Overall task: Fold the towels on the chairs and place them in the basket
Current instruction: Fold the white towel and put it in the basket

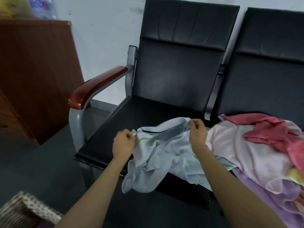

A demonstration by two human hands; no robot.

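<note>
A crumpled light blue towel (164,152) with green and dark stripes lies on the seat of the left black chair (128,122) and hangs over its front edge. My left hand (123,143) pinches the towel's left edge. My right hand (197,132) pinches its upper edge further right. A heap of other towels fills the right chair: a pale pink one (246,150), a red one (271,129) and a lilac one (266,198). The corner of the woven basket (24,209), lined with dotted cloth, shows at the bottom left on the floor.
A brown wooden cabinet (36,76) stands to the left of the chairs. The left chair has a red-brown armrest (97,84) on a grey metal frame. Dark floor (41,165) lies between the cabinet, the chair and the basket.
</note>
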